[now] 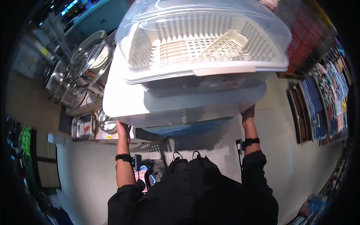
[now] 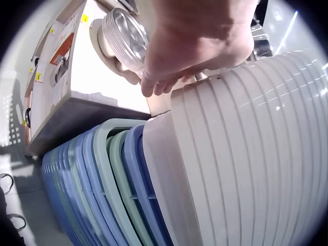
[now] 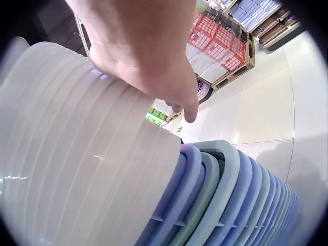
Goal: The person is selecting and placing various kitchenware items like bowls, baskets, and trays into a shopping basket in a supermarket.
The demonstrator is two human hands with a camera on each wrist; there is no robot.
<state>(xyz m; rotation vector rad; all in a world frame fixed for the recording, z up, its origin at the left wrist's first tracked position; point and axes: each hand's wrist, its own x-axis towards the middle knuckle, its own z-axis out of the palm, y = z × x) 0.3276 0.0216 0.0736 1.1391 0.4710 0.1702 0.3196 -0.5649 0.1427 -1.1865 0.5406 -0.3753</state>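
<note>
A tall stack of nested white plastic tubs (image 2: 246,154) stands on blue and green baskets (image 2: 110,179). On top of it sits a cream dish drainer (image 1: 176,52) under a clear domed cover (image 1: 202,11). My left hand (image 1: 123,132) holds the white stack's left side low down; in the left wrist view its fingertips show at the lower end of the white tubs. From the right side my right hand (image 1: 248,115) holds the same stack. In the right wrist view its bent fingers (image 3: 190,111) reach past the stack's edge, just above the baskets.
A shelf (image 2: 97,77) with metal pans (image 1: 83,126) adjoins the stack on the left, with steel pots (image 1: 67,84) above. Red and white boxes (image 3: 218,43) stand on a pallet to the right. Folded textiles (image 1: 313,103) lie farther right. Pale floor (image 1: 270,165) surrounds the person.
</note>
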